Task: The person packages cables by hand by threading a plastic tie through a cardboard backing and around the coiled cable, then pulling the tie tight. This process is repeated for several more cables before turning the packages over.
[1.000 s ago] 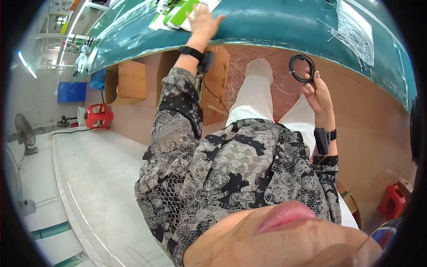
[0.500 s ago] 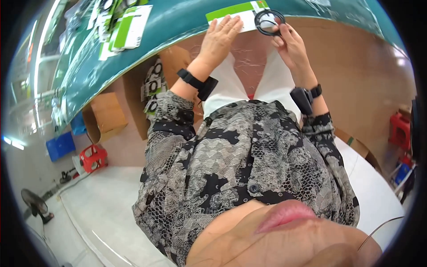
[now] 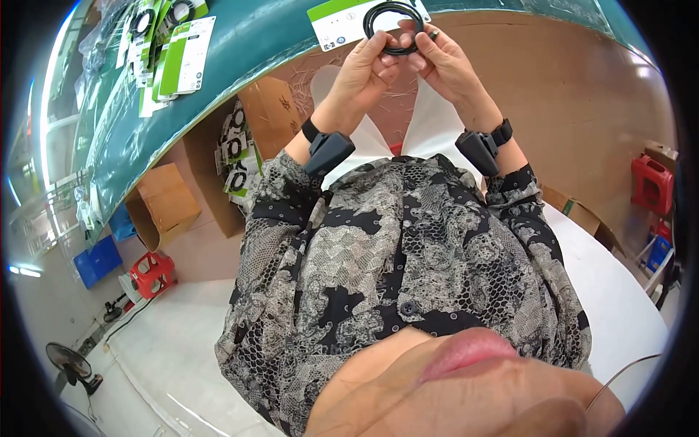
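Black cable coil (image 3: 368, 23) sits upper centre of frame, ring seen nearly face-on (roundish, long axis unclear). Left hand (image 3: 361, 74) and right hand (image 3: 448, 65) angle inward from below, both pinching its lower edge.

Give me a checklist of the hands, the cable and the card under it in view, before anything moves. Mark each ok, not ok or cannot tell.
1. Left hand on the black cable: ok, fingers at the loop's lower left.
2. Right hand on the cable: ok, fingers at its lower right.
3. Cable wound into a round coil: ok.
4. Cable's lower part tied: cannot tell, fingers cover it.
5. Single card apart from the card pile: ok, bare table shows between.
6. Single card fully visible: not ok, the coil and fingers overlap its right part.
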